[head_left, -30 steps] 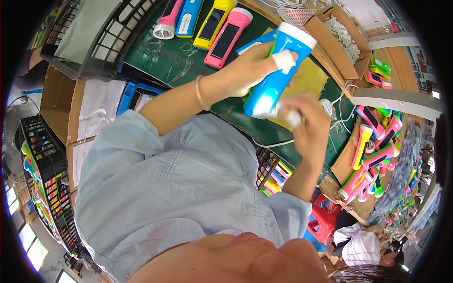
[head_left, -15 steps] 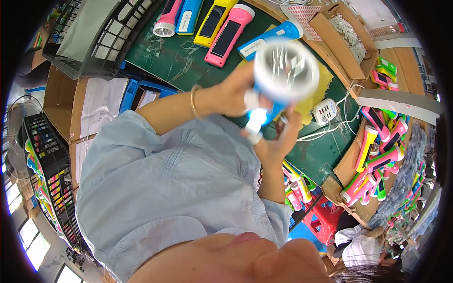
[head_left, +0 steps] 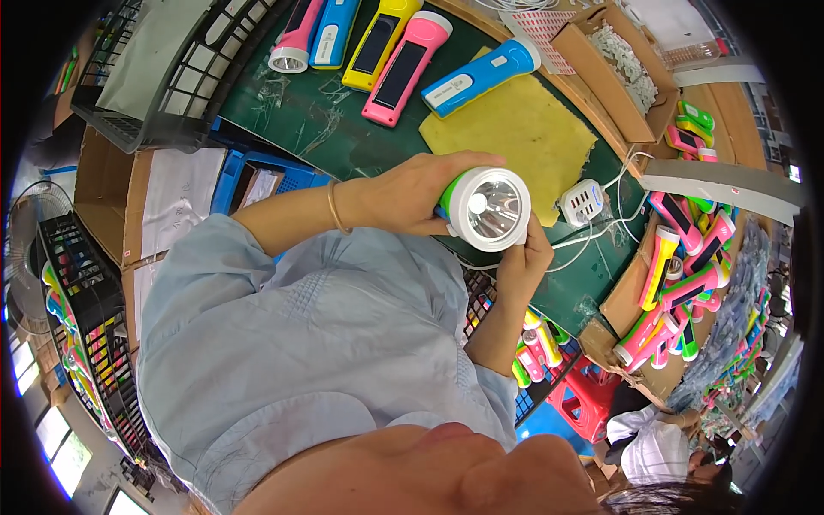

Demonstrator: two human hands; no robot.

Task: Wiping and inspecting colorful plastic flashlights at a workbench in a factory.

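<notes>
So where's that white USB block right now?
In the head view, the USB block lies right of centre on the green table, at the yellow sheet's right edge, above and to the right of the right hand.

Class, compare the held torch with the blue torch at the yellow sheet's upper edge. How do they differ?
The held torch is in the left hand; the blue torch lies on the table.
The held torch shows its round lens; the blue torch shows its side, its lens hidden.
The held torch's body shows some green; the blue torch's shows none.
Both have white at the head.
</notes>
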